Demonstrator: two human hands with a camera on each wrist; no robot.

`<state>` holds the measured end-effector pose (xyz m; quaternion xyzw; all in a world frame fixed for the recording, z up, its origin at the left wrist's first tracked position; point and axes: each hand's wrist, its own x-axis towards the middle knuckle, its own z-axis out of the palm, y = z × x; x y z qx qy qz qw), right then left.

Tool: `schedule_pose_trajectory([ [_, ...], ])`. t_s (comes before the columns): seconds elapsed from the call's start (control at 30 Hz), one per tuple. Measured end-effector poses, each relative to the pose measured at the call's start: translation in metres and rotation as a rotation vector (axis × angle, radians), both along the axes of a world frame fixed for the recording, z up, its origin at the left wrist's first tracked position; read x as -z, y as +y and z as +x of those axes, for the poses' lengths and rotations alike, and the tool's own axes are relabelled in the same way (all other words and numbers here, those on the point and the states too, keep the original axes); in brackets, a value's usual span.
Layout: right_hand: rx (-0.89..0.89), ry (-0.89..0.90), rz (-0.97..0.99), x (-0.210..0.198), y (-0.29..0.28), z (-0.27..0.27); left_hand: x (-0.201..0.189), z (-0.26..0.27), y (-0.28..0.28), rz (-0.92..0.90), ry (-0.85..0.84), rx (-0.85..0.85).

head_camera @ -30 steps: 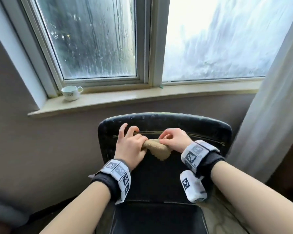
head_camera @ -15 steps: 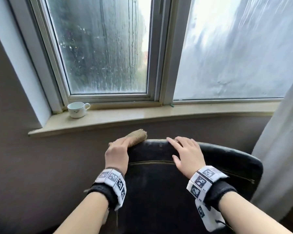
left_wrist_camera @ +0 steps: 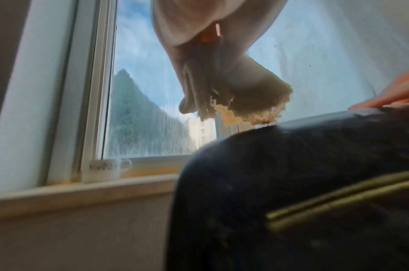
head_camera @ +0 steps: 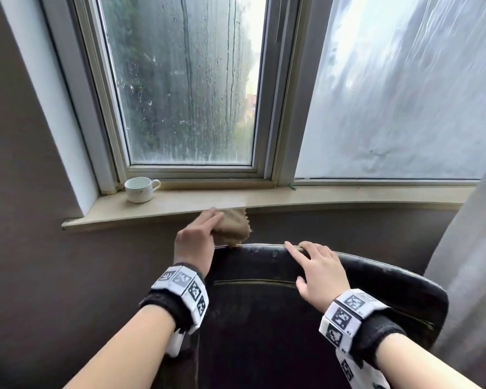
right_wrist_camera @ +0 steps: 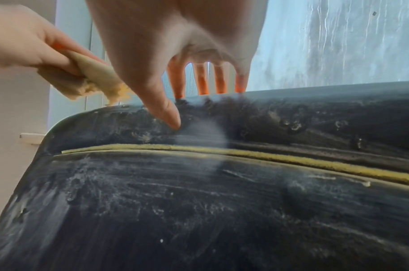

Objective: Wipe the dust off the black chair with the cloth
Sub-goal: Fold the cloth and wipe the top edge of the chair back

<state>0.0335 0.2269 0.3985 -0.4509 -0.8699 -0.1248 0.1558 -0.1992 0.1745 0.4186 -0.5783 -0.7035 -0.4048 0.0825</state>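
- Head view: the left hand (head_camera: 194, 245) pinches a folded tan woven cloth (head_camera: 232, 227) at the top left corner of the backrest of a black leather-look chair (head_camera: 264, 318); only the cloth's lower frayed edge meets the top rim. The right hand (head_camera: 320, 273) lies flat on the backrest top, fingers (head_camera: 292, 249) straight, holding nothing. A white ceramic cup (head_camera: 139, 190) stands on the beige stone windowsill (head_camera: 320, 196), well apart from the chair.
- Left wrist view: thumb and fingers (left_wrist_camera: 175, 27) clamp the cloth (left_wrist_camera: 252, 95), its fringe just over the chair's (left_wrist_camera: 291, 201) rim.
- Right wrist view: the right hand's (right_wrist_camera: 175, 36) fingertips (right_wrist_camera: 219, 80) hook over the rim and the thumb presses the front. Pale dust streaks and crumbs cover the chair (right_wrist_camera: 198, 210) backrest above and below a yellowish seam (right_wrist_camera: 245, 152).
- Progress, as judged: early; the backrest is visibly dusty, and the seat is out of view.
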Motion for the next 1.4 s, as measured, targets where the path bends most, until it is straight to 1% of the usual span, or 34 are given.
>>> schedule_pose_trajectory([
  [0.07, -0.006, -0.003, 0.012, 0.000, 0.000, -0.001, 0.016, 0.016, 0.000, -0.072, 0.046, 0.035],
  [0.17, -0.025, 0.005, 0.044, 0.002, 0.000, -0.001, 0.043, 0.023, -0.014, -0.091, 0.154, 0.127],
  [0.23, -0.024, 0.006, 0.056, 0.002, 0.000, -0.002, 0.043, 0.013, -0.018, -0.108, 0.244, 0.171],
  [0.3, -0.026, 0.004, 0.052, 0.000, 0.001, -0.004, 0.030, 0.002, -0.025, -0.144, 0.271, 0.271],
  [0.33, -0.021, 0.001, 0.043, -0.001, 0.002, -0.005, 0.019, -0.003, -0.026, -0.147, 0.270, 0.305],
  [0.37, -0.013, -0.001, 0.033, -0.001, 0.003, -0.005, 0.009, -0.006, -0.022, -0.152, 0.238, 0.303],
  [0.47, -0.014, 0.008, -0.013, -0.002, 0.004, -0.005, -0.021, -0.008, 0.011, -0.132, 0.084, 0.108],
  [0.5, -0.019, 0.012, -0.038, -0.002, 0.004, -0.005, -0.021, -0.002, 0.019, -0.130, 0.066, 0.090],
  [0.57, -0.027, 0.020, -0.086, -0.003, 0.005, -0.002, -0.009, 0.020, 0.020, -0.192, 0.074, 0.155],
  [0.63, -0.042, 0.022, -0.140, -0.007, 0.004, -0.001, 0.016, 0.038, 0.010, -0.194, 0.146, 0.206],
  [0.7, -0.051, 0.025, -0.181, -0.013, 0.002, 0.001, 0.028, 0.040, 0.005, -0.184, 0.159, 0.218],
  [0.77, -0.038, -0.013, -0.242, -0.018, -0.001, 0.002, 0.030, 0.033, 0.003, -0.172, 0.253, 0.197],
  [0.83, -0.027, -0.052, -0.311, -0.025, 0.000, 0.002, 0.029, 0.030, -0.008, -0.183, 0.379, 0.213],
  [0.9, -0.006, -0.111, -0.387, -0.036, 0.006, 0.000, 0.033, 0.028, -0.019, -0.223, 0.466, 0.288],
  [0.93, -0.002, -0.147, -0.400, -0.043, 0.010, -0.002, 0.032, 0.028, -0.021, -0.220, 0.476, 0.322],
  [0.97, -0.010, -0.140, -0.380, -0.051, 0.013, -0.006, 0.026, 0.029, -0.021, -0.215, 0.441, 0.350],
  [1.0, -0.037, -0.070, -0.337, -0.059, 0.015, -0.010, 0.015, 0.032, -0.019, -0.225, 0.362, 0.385],
  [1.03, -0.093, 0.048, -0.294, -0.066, 0.014, -0.017, 0.006, 0.032, -0.013, -0.206, 0.290, 0.397],
  [1.07, -0.179, 0.155, -0.280, -0.070, 0.010, -0.026, -0.001, 0.035, -0.005, -0.195, 0.244, 0.374],
  [1.1, -0.267, 0.212, -0.297, -0.073, 0.004, -0.036, -0.009, 0.039, 0.000, -0.192, 0.207, 0.337],
  [1.17, -0.364, 0.251, -0.327, -0.071, -0.004, -0.053, -0.020, 0.050, 0.008, -0.177, 0.128, 0.290],
  [1.27, -0.352, 0.347, -0.289, -0.072, -0.001, -0.056, -0.034, 0.058, 0.019, -0.122, -0.015, 0.284],
  [1.33, -0.356, 0.322, -0.277, -0.074, 0.004, -0.050, -0.035, 0.059, 0.026, -0.082, -0.119, 0.337],
  [1.4, -0.360, 0.278, -0.307, -0.072, 0.008, -0.047, -0.029, 0.061, 0.030, -0.083, -0.174, 0.383],
])
